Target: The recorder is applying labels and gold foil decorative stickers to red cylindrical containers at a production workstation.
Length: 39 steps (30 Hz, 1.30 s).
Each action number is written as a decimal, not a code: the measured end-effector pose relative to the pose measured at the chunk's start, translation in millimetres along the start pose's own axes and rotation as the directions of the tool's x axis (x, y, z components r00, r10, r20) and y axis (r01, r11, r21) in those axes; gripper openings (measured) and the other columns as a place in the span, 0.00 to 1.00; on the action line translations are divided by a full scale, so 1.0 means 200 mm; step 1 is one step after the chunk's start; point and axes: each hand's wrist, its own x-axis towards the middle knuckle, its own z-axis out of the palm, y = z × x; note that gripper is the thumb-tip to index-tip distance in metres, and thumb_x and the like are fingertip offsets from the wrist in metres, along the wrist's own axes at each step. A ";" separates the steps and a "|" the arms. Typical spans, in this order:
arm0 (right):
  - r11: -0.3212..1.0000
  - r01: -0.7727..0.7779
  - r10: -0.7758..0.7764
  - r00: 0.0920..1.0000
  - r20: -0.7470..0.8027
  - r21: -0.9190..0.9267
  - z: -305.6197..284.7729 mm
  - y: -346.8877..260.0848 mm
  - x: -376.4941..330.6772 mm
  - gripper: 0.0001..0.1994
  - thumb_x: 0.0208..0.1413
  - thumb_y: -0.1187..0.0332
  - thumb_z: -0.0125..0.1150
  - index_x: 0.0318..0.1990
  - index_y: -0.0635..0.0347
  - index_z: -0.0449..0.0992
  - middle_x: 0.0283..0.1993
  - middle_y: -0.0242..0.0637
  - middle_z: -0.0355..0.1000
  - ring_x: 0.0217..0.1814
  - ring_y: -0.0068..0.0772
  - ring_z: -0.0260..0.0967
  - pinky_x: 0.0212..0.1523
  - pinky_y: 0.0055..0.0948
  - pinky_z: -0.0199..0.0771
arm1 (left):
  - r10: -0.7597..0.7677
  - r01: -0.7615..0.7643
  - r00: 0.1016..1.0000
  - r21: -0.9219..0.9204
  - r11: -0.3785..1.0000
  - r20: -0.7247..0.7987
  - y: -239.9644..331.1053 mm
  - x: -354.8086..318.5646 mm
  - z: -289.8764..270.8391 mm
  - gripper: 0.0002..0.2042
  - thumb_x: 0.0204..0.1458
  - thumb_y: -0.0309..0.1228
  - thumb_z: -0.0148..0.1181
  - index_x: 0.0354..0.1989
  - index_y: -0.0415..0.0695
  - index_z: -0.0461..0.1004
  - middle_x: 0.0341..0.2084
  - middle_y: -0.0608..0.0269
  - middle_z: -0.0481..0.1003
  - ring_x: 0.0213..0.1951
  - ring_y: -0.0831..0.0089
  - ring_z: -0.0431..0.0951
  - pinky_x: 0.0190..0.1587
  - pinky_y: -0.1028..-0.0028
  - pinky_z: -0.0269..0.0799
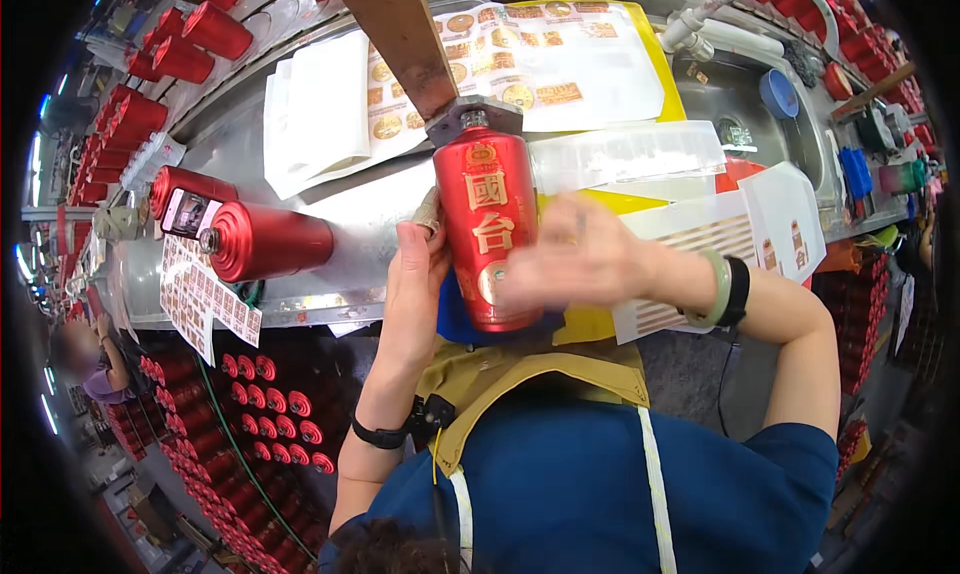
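A red bottle (480, 229) with gold lettering stands mouth end away from me, its neck in a dark metal holder (472, 114) on a wooden post. My left hand (410, 284) grips the bottle's left side, and some of its fingers are hidden. A beige cover (428, 214) sits at one fingertip. My right hand (580, 259) is over the bottle's lower right front, close to a pale round gold mark (492, 282). Motion smears its fingers, so I cannot tell what they hold. Blue material (455, 309) shows under the bottle.
Left on the metal bench lie red bottles (275, 242), a phone (190, 214) and label sheets (195, 284). Gold transfer sheets (520, 64) spread behind the holder. Right are striped strips (700, 249), a sink (740, 84) and a tap (690, 24). Red bottles (280, 404) crowd below.
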 end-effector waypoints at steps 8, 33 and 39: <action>0.793 -0.512 0.301 0.800 -0.518 -0.330 -0.14 0.22 -0.01 0.14 0.51 0.77 0.71 0.46 0.58 0.81 0.42 0.35 0.81 0.43 0.40 0.78 0.48 0.35 0.74 | 0.521 -0.590 0.691 0.807 0.005 0.502 0.11 0.21 -0.07 0.29 0.61 0.55 0.56 0.65 0.51 0.77 0.76 0.37 0.52 0.73 0.38 0.56 0.72 0.52 0.57; 0.746 -0.628 0.529 0.761 -0.375 -0.221 -0.09 0.06 0.05 0.12 0.54 0.80 0.70 0.46 0.62 0.83 0.43 0.38 0.81 0.43 0.34 0.79 0.48 0.31 0.76 | 0.460 -0.651 0.664 0.758 -0.032 0.589 -0.05 -0.05 -0.09 0.40 0.46 0.76 0.50 0.57 0.63 0.83 0.77 0.41 0.51 0.75 0.36 0.47 0.74 0.43 0.48; 0.870 -0.290 0.224 0.953 -0.205 -0.398 0.07 -0.06 0.07 0.11 0.48 0.74 0.67 0.40 0.51 0.83 0.41 0.29 0.81 0.35 0.32 0.70 0.43 0.30 0.69 | 0.629 -0.530 0.736 0.790 0.307 0.250 -0.18 -0.18 -0.01 0.56 0.33 0.34 0.86 0.73 0.35 0.56 0.76 0.38 0.49 0.73 0.35 0.53 0.73 0.46 0.52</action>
